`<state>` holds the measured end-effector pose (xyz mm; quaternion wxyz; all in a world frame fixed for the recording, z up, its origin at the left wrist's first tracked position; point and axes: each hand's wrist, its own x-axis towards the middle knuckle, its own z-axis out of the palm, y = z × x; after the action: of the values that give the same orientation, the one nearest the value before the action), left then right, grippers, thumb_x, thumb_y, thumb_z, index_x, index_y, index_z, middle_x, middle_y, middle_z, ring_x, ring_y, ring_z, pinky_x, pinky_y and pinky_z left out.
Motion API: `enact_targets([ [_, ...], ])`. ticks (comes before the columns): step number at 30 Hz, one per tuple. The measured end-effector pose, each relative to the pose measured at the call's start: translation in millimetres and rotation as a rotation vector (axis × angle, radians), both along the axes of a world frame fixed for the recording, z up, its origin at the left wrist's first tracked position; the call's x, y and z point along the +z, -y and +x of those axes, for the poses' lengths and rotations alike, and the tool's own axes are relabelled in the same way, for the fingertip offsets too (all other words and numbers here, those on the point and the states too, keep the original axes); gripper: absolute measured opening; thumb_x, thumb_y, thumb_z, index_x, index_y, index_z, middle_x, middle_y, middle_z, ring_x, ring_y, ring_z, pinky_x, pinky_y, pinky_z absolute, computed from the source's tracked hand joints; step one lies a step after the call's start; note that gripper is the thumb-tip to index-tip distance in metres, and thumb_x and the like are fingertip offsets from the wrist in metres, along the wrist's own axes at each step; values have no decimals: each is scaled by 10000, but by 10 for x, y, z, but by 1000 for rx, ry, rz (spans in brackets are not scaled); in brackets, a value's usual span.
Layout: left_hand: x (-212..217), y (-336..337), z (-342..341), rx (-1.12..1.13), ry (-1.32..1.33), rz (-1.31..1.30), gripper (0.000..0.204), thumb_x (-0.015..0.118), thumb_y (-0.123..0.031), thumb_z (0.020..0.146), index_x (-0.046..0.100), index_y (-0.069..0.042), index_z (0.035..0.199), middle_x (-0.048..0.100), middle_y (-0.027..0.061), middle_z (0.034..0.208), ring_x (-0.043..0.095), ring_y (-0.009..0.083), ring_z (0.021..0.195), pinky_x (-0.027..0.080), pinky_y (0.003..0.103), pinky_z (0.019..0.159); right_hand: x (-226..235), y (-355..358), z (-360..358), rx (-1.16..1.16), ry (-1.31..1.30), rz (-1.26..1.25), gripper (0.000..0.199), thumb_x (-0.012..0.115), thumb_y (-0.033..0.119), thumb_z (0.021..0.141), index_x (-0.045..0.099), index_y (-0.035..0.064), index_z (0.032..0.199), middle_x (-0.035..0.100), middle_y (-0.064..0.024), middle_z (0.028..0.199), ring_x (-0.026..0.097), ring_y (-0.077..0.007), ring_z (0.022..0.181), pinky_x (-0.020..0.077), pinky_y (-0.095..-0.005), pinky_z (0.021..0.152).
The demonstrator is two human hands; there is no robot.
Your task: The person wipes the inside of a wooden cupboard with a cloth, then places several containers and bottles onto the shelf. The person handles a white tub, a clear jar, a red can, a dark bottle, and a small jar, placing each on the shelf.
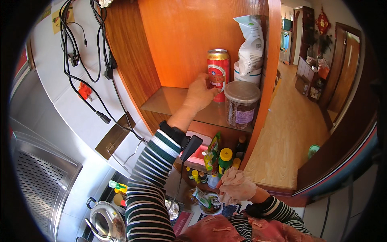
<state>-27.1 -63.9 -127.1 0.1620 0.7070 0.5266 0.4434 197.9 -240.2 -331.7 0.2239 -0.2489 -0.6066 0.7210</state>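
On the cabinet shelf stands a red drink can (218, 64) with a gold top, upright. My left hand (198, 95) reaches up to its left side; the thumb lies across the front, and the fingers curl at its edge, partly hidden. Right beside the can is a clear round jar (240, 115) with a greyish lid and dark contents. Behind the jar, a white and pale-green pouch (250, 48) rests on a white tub (248, 75). Lower down, my right hand (259, 195) is closed on a bunched, pale pinkish cloth (236, 186).
Below the shelf are a yellow-capped bottle (225, 159), a green packet (213, 151), a pink container (197, 155) and several small bottles. Black cables (100, 68) hang on the left wall. A metal pot (105, 222) stands lower left. The cabinet's side panel (264, 97) borders the hallway.
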Motion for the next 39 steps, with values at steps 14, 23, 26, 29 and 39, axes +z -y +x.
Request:
enact_targets([
  [14,-60,328,28,130,24,194,557,801,-192,848,550,19,1298,666,206,1165,680,304,1064,538,380,907,-98,47,-25,-159,107,173,98,724,59,864,640,17,889,694,-92,829,690,-161,728,557,-288,634],
  [23,-1262,2415,-965,26,671,-103,64,664,-77,968,691,-19,959,724,42,883,655,105,762,516,247,682,-22,120,-295,48,208,245,62,592,29,887,618,55,936,605,-18,807,624,-138,800,536,-273,664],
  [26,-1971,3118,-1109,280,776,-294,113,678,-122,964,701,-15,936,723,40,860,642,104,760,506,250,671,135,152,-596,78,0,111,80,522,-43,807,513,32,833,592,-121,885,575,-176,788,502,-351,778],
  [29,-2659,3748,-1187,577,532,-469,208,670,-206,976,708,-14,904,708,39,808,622,102,709,490,246,639,172,79,-874,328,-59,462,63,542,-21,818,518,30,846,601,-103,876,573,-170,828,499,-334,789],
  [39,-3962,4438,-2086,1449,399,-306,749,898,-268,722,480,66,1247,562,253,1232,562,364,1171,461,408,989,96,213,-1222,482,-66,576,230,553,-78,831,398,39,954,581,-108,887,597,-170,719,538,-322,696],
])
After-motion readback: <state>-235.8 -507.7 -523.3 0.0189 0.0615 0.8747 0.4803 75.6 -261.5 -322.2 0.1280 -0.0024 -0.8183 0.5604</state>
